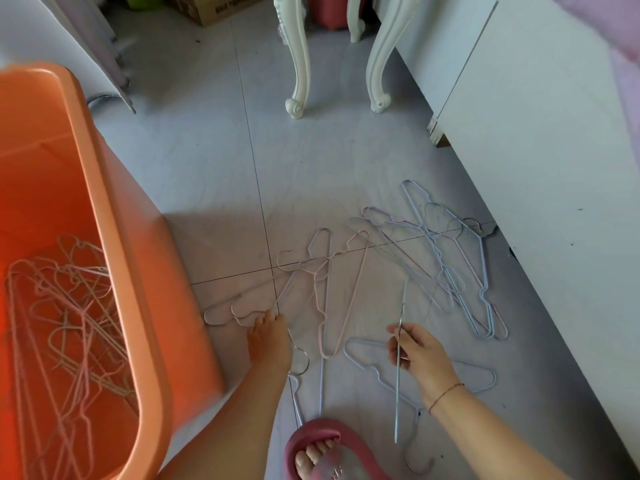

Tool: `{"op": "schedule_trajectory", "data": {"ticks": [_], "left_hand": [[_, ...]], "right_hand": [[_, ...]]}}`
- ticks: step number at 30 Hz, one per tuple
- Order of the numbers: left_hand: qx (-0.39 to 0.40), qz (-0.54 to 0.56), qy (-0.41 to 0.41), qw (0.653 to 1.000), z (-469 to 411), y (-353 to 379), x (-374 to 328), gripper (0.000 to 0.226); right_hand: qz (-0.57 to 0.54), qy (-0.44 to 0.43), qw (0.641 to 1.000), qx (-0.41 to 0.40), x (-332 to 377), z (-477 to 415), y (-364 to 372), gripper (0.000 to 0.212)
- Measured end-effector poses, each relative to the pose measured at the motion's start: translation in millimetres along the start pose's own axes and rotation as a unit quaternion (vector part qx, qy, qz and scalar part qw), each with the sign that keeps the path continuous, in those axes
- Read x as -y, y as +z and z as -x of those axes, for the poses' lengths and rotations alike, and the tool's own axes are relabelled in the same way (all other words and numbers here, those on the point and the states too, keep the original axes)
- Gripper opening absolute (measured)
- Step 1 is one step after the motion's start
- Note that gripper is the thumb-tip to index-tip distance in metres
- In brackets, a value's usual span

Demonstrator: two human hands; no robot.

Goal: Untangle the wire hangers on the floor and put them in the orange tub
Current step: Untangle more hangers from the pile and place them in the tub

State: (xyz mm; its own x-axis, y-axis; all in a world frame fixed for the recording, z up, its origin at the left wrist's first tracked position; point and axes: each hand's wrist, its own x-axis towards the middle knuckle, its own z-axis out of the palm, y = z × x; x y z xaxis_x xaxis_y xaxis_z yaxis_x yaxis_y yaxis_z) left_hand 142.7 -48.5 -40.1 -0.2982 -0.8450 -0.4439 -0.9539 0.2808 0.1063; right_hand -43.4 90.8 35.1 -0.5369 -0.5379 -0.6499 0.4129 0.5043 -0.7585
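Observation:
A tall orange tub (114,258) stands at the left with several pink wire hangers (69,306) lying inside. On the tiled floor, pale blue and pink wire hangers (433,265) lie tangled at centre right. My left hand (270,341) reaches down to a grey hanger (221,315) beside the tub, fingers closed on its wire. My right hand (415,355) pinches a blue hanger (399,393) seen edge-on, lifted off the floor. A pink hanger (346,299) lies between my hands.
White curved furniture legs (298,64) stand at the back. A white cabinet (536,140) runs along the right side. A foot in a pink slipper (322,452) rests at the bottom edge. A cardboard box (214,8) sits far back.

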Motion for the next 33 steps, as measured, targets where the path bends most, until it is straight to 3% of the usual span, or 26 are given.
{"op": "schedule_trajectory", "data": {"ticks": [3, 6, 9, 13, 19, 26, 30, 33], "left_hand": [[-0.042, 0.008, 0.013, 0.999, 0, -6, 5, 0.023], [-0.107, 0.112, 0.045, 0.987, -3, -29, -8, 0.016], [-0.150, 0.262, 0.069, 0.951, -1, -63, -31, 0.012], [-0.233, 0.358, 0.042, 0.903, 13, -111, -57, 0.010], [-0.300, 0.435, 0.036, 0.848, 48, -189, -75, 0.014], [-0.369, 0.454, 0.130, 0.801, 95, -303, -76, 0.006], [-0.410, 0.465, 0.109, 0.777, 119, -348, -45, 0.018], [-0.422, 0.465, 0.070, 0.775, 135, -363, -3, 0.006]], "right_hand": [[-0.006, 0.015, 1.000, 0.005, -1, -1, 9, 0.019], [-0.028, 0.015, 0.999, 0.005, 2, -3, 14, 0.020], [-0.074, 0.008, 0.997, 0.003, 14, -3, 13, 0.020], [-0.126, -0.008, 0.992, 0.005, 42, -2, 8, 0.022], [-0.173, -0.065, 0.982, 0.036, 86, 21, 1, 0.025], [-0.155, -0.146, 0.974, 0.080, 121, 62, 1, 0.023], [-0.170, -0.168, 0.961, 0.141, 155, 90, 25, 0.025], [-0.148, -0.196, 0.951, 0.191, 188, 118, 60, 0.024]]}}
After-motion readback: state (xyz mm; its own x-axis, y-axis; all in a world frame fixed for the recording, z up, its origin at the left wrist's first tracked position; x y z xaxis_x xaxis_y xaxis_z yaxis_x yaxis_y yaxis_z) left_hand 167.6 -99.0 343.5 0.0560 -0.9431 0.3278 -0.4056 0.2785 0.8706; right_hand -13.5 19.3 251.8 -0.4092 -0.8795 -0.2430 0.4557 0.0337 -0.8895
